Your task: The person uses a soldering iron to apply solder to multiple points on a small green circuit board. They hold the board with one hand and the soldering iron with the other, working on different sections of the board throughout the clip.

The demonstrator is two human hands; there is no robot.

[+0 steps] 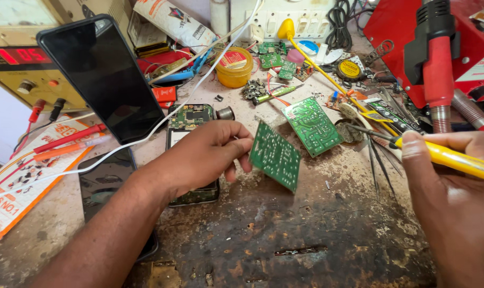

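A small green circuit board (275,156) was held tilted above the scorched surface (284,234), the left hand (207,152) with its fingers (242,146) closed on the board's left edge. The right hand (455,186) gripped a yellow-handled soldering iron (444,156). A second green board (312,126) lay just behind, and a black phone (101,74) leaned at left.

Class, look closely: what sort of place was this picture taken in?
Most likely an electronics repair bench. The left hand holds a green circuit board, the right hand a yellow soldering iron, and an opened phone lies on the scorched worktop.
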